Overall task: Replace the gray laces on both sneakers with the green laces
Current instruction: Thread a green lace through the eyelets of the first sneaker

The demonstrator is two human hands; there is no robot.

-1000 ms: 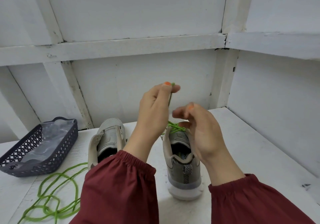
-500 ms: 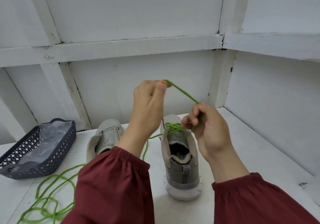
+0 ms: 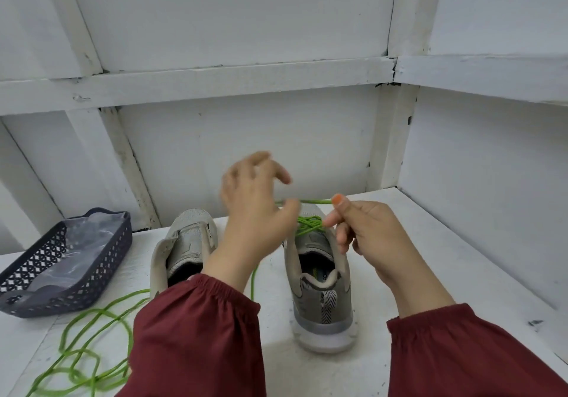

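Green lace (image 3: pixel 83 344) loose nr basket (image 3: pixel 46 261); L sleeve (image 3: pixel 196 335) blocks L sneaker (image 3: pixel 187 240) heel.

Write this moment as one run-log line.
step: lacing right sneaker | right hand: pinches green lace | left hand: at lace, grip unclear | left sneaker: no lace | loose green loops: on table
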